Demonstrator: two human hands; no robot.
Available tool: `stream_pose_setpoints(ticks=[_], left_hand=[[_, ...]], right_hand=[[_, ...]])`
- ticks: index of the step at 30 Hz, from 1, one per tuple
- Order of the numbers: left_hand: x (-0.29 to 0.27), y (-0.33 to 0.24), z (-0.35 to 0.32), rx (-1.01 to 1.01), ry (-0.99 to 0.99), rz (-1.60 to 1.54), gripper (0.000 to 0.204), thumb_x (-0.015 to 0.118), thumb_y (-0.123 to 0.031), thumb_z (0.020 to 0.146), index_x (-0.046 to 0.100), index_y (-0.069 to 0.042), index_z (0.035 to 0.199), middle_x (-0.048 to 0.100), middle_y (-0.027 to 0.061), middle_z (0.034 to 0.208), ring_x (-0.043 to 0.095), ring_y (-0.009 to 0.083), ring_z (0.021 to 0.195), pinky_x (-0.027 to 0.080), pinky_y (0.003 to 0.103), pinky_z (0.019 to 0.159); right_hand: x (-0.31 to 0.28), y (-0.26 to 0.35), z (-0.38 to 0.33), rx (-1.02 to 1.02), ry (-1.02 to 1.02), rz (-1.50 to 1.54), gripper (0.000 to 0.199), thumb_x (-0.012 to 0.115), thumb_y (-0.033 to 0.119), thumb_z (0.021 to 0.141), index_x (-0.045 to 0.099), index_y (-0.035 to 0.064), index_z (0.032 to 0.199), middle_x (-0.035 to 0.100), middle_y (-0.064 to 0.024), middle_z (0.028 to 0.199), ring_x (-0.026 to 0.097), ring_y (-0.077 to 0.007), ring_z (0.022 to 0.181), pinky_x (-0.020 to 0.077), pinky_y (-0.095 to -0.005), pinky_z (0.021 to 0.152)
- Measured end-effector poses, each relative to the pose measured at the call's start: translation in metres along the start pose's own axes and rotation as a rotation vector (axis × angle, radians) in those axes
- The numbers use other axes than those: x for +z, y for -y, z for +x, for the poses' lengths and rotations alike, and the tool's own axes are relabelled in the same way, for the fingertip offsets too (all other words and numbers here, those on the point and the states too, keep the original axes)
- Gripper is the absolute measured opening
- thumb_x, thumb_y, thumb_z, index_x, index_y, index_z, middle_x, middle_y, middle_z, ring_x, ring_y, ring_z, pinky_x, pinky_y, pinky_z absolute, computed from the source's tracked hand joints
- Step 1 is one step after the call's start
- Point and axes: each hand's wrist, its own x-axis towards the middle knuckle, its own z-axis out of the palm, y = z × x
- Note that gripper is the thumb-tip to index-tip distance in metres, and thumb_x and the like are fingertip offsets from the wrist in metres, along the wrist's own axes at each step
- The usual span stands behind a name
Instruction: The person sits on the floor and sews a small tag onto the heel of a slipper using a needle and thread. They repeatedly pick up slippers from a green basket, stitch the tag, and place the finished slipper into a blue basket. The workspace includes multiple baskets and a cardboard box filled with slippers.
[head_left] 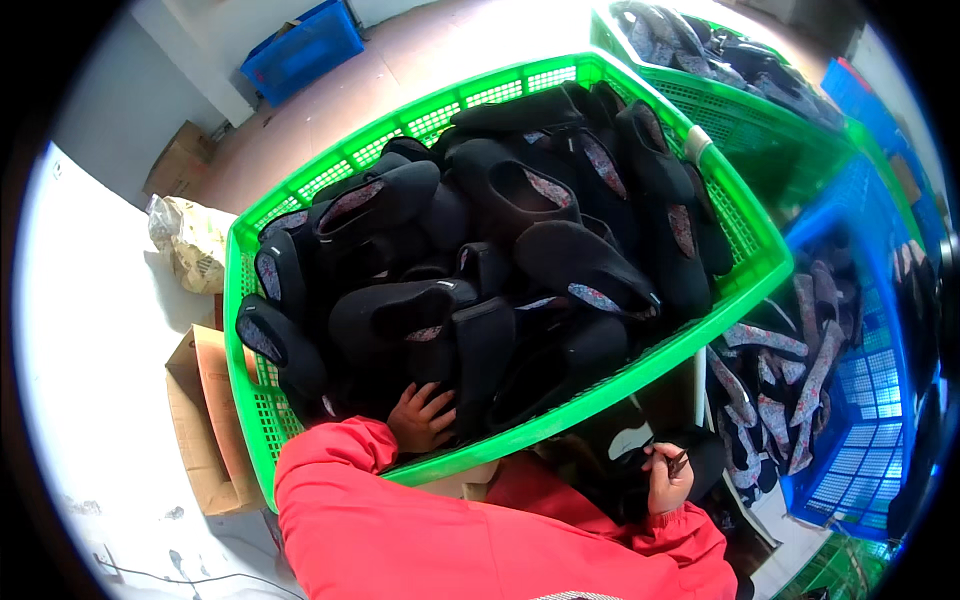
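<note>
Black shoes [570, 260] fill the basket [765, 240], heaped to its rim and pointing every way, some on their sides; patterned linings show in many openings. The left hand [422, 416] is inside the basket at its near edge, fingers spread and slightly bent, laid against the shoes there; whether it grips one cannot be told. The red sleeve [345, 445] behind it crosses the basket's near-left corner.

The right hand [668, 478] is outside the basket, just beyond its near edge toward the right. Its fingers are closed on a small dark tool [677, 462], too small to identify. Beside that hand, against the basket's near side, is a dark jumble with a white patch [630, 442].

Right of the basket stands a blue crate [870, 400], with patterned and black pieces [790, 375] piled inside. At the basket's far right, a second green basket [760, 115] holds more dark shoes [735, 55]. Left of the basket is an open cardboard box [205, 440], with a pale bag [195, 245] farther along that side. Well beyond the basket's far-left side, a blue bin [305, 52] stands on the floor [400, 50].
</note>
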Motion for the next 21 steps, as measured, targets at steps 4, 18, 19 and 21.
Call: stream_pose_setpoints(ticks=[4, 18, 19, 21], left_hand=[[-0.004, -0.004, 0.003, -0.013, 0.002, 0.010, 0.046, 0.075, -0.041, 0.069, 0.066, -0.014, 0.106, 0.055, 0.0117, 0.134, 0.045, 0.0382, 0.130, 0.038, 0.060, 0.102], [-0.145, -0.030, 0.146, -0.046, -0.215, -0.032, 0.051, 0.065, -0.038, 0.084, 0.061, -0.013, 0.128, 0.051, 0.0149, 0.137, 0.045, 0.0336, 0.130, 0.032, 0.049, 0.106], [-0.135, -0.034, 0.164, -0.095, -0.193, -0.069, 0.060, 0.064, -0.038, 0.086, 0.053, -0.012, 0.138, 0.042, 0.0203, 0.146, 0.039, 0.0394, 0.135, 0.027, 0.052, 0.111], [-0.093, -0.036, 0.187, -0.116, -0.102, -0.203, 0.070, 0.067, -0.033, 0.084, 0.043, -0.009, 0.145, 0.034, 0.0223, 0.152, 0.036, 0.0420, 0.137, 0.024, 0.061, 0.111]], right_hand=[[0.004, -0.003, 0.001, -0.008, 0.009, 0.007, 0.013, 0.053, -0.002, 0.095, 0.061, 0.0005, 0.106, 0.068, -0.0100, 0.095, 0.058, -0.0098, 0.070, 0.0466, -0.0214, 0.068], [-0.009, -0.001, -0.006, -0.046, 0.069, 0.138, 0.011, 0.056, 0.000, 0.097, 0.063, 0.0010, 0.105, 0.069, -0.0061, 0.094, 0.060, -0.0078, 0.070, 0.0485, -0.0204, 0.066], [-0.010, -0.002, -0.007, -0.046, 0.076, 0.140, 0.011, 0.056, 0.000, 0.097, 0.063, 0.0009, 0.105, 0.069, -0.0061, 0.094, 0.060, -0.0080, 0.070, 0.0484, -0.0205, 0.066], [-0.013, -0.003, -0.005, -0.054, 0.102, 0.131, 0.011, 0.056, 0.000, 0.097, 0.063, 0.0009, 0.105, 0.069, -0.0063, 0.095, 0.060, -0.0081, 0.070, 0.0484, -0.0207, 0.066]])
